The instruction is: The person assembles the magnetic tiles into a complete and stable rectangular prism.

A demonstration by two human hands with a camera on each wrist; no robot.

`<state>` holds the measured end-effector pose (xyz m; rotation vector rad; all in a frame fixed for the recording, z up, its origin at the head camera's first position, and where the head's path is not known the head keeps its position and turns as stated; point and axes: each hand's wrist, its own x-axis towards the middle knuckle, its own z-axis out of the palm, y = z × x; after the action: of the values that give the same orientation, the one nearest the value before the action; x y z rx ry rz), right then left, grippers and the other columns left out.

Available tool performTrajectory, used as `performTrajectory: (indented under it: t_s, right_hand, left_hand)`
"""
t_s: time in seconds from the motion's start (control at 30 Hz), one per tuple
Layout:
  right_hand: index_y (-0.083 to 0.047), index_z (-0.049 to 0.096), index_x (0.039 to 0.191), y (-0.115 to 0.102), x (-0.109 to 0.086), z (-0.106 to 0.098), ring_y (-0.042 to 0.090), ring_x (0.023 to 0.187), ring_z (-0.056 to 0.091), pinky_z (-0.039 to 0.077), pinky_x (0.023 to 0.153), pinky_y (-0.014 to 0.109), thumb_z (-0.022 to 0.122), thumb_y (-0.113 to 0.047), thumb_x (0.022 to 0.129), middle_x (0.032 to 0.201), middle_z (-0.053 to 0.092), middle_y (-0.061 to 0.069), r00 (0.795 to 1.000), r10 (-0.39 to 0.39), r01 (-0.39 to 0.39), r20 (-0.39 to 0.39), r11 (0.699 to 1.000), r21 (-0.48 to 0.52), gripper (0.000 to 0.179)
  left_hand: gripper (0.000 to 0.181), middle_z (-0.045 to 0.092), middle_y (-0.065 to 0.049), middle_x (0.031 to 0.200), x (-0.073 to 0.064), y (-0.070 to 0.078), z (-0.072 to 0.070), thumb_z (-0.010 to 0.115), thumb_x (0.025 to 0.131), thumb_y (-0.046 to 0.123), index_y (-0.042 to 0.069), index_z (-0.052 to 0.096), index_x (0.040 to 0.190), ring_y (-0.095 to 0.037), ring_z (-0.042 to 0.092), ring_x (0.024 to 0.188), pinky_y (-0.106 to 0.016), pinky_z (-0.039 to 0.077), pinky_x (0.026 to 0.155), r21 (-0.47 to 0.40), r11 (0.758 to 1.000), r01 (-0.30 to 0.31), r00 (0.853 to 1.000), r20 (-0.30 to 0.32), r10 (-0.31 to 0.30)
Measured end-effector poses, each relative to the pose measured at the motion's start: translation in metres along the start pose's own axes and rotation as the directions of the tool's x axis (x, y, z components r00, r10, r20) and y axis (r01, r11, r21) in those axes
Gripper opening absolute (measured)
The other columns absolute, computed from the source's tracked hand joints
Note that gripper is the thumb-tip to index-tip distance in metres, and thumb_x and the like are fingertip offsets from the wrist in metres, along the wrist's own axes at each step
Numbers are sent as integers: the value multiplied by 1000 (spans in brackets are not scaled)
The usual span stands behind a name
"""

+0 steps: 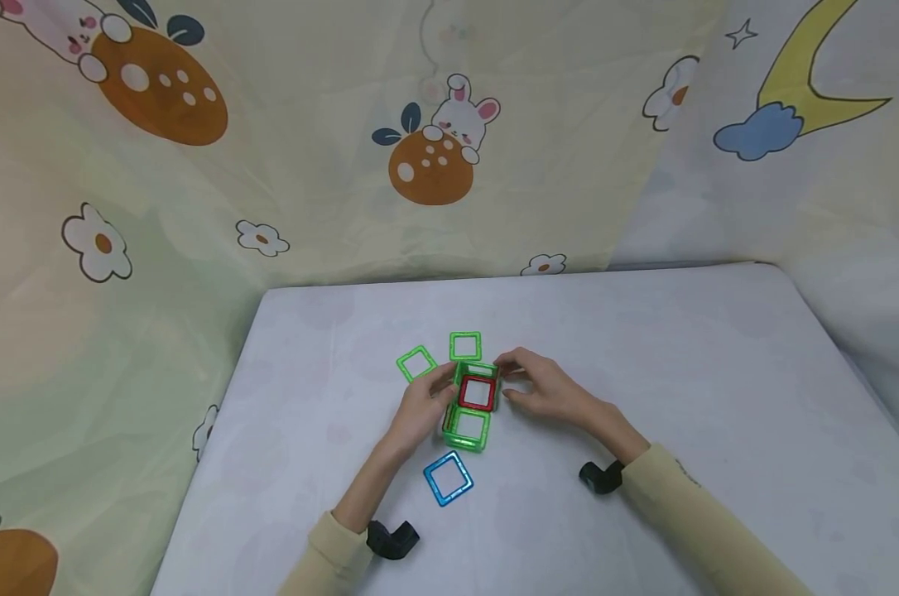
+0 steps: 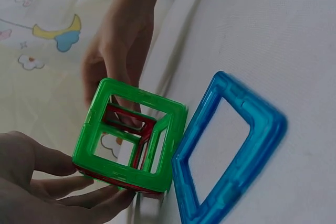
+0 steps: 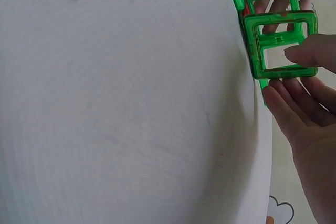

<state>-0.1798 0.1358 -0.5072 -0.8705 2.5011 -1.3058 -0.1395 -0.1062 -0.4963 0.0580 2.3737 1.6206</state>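
Green and red plastic square frames make a small box-like structure, which stands on the white worktop between the two hands. A red square frame shows in its upper side, directly between the fingertips. The left hand is not closed: its fingers are rather straight, and they touch the structure along its left side. The right hand is at the opposite side, also open, with a gap between thumb and fingers; in the right wrist view the thumb overlaps the opening of one green frame, but whether it touches there one cannot tell. Just beyond the left hand lies a tilted green frame, and farther than both hands, close to the structure's far end, lies another green frame. A blue frame lies nearer to the person than the hands, near the structure. Behind each hand, a black device is at the wrist, beside the cuff of a beige sleeve.
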Motion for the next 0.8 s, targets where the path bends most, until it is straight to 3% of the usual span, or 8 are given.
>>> performTrajectory:
  t_s: [0.43,0.8]
  right_hand:
    - [4,55,133,0,-5,-4,31,120,63,56,103,39,72,6,89,128,64,16,1000,15,-15,13,1000,9,47]
    - [7,51,138,3,-6,-5,34,129,60,52,108,40,76,6,86,137,60,20,999,-6,6,38,1000,9,58]
  left_hand:
    - [46,53,-11,154,10,6,-11,50,107,17,12,49,153,-31,46,146,-52,39,120,76,997,-19,995,103,11]
    - [45,58,-10,149,21,3,-17,50,107,16,15,52,151,-31,52,140,-55,40,118,70,996,-59,980,196,44]
